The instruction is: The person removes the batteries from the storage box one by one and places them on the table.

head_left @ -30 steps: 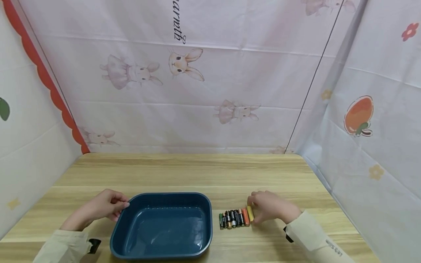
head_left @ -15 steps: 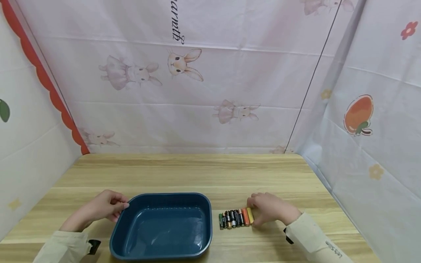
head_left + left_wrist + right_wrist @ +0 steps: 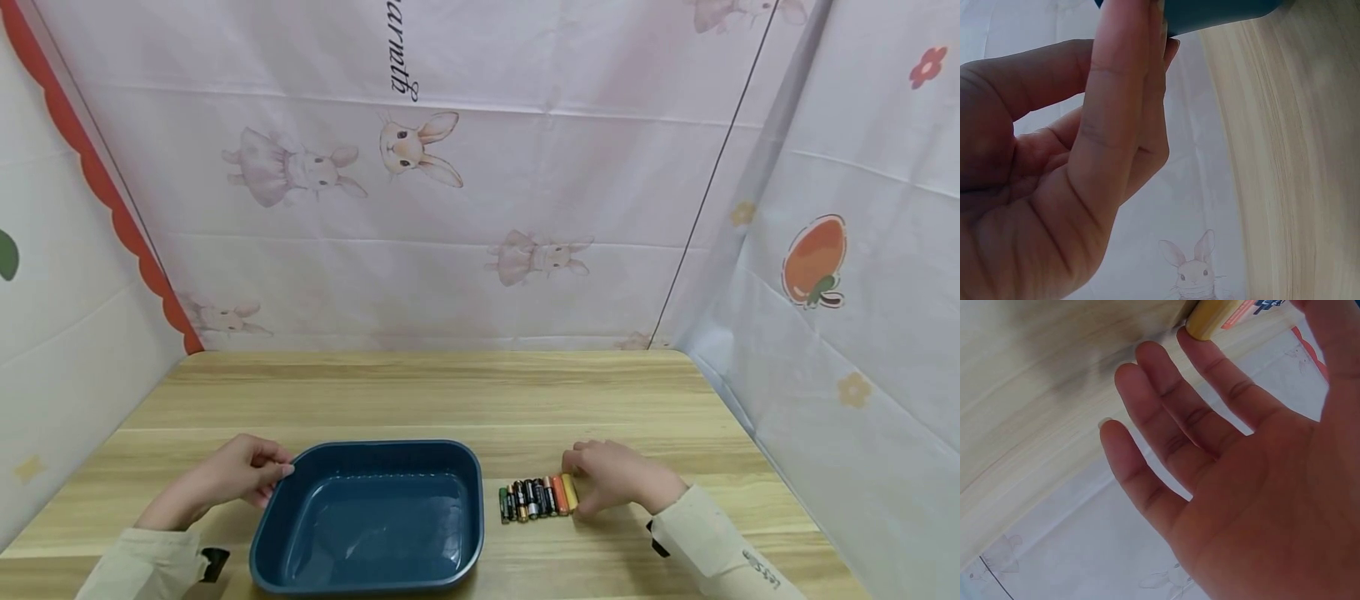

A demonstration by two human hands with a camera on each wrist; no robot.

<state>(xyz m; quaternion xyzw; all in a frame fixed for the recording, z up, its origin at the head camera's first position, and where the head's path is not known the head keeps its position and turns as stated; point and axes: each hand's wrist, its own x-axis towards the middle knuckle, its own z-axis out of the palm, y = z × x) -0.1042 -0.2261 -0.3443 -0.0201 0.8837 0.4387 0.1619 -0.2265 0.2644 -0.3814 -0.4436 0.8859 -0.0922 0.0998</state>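
My left hand [image 3: 238, 473] pinches the left rim of a dark blue rectangular basin [image 3: 480, 500] between thumb and fingers. In the left wrist view, part of the basin's wall [image 3: 1210, 14] shows above the fingers of the left hand [image 3: 1104, 137]. To the right of the basin, several batteries [image 3: 534, 498] lie side by side in a row. At the row's right end, my right hand [image 3: 611, 475] holds a yellow battery [image 3: 571, 493] by its two ends, index finger at the far end and thumb at the near end. The right wrist view shows the index fingertip against the yellow battery [image 3: 1210, 319].
The wooden table [image 3: 420, 392] carries the basin and the batteries. A printed rabbit cloth [image 3: 465, 283] hangs behind it, with patterned cloths at the left and right sides. An orange battery [image 3: 560, 495] lies right against the yellow one.
The yellow battery has shifted slightly toward me, its far end now level with the orange one's; my right hand moved a little with it. The left hand and basin stay put.
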